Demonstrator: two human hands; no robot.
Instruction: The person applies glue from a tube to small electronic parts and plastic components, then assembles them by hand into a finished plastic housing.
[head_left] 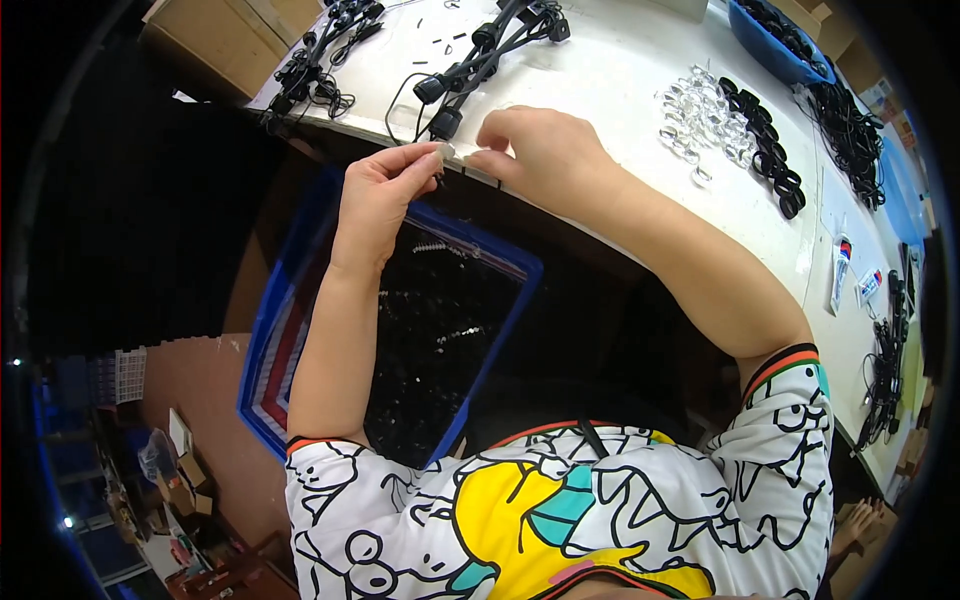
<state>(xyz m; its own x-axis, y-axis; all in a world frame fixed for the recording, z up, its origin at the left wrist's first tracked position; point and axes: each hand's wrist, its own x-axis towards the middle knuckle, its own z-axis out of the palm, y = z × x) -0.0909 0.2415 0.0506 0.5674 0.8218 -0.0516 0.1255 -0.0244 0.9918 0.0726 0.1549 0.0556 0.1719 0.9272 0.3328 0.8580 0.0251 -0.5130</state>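
My left hand [378, 195] is closed in a pinch at the table's near edge. A small whitish piece [446, 151] shows at its fingertips, and a bit of something black pokes out below them. What exactly the pinch holds is too small to make out. Just to the right, my right hand [545, 150] is over the edge of the white table [610, 70], thumb and curved forefinger apart with nothing seen between them. Beyond my left fingertips lies a bundle of black cables with round sockets [447, 122]. A few short black pieces [436, 42] are scattered beside it.
Clear rings [700, 115] and black rings [765, 140] are heaped at the right, near a blue basin [780, 45] and coiled black cable [848, 140]. Tubes [841, 270] lie farther right. Below the edge stands a blue crate [530, 275] of dark parts. Another person's hand [855, 522] shows lower right.
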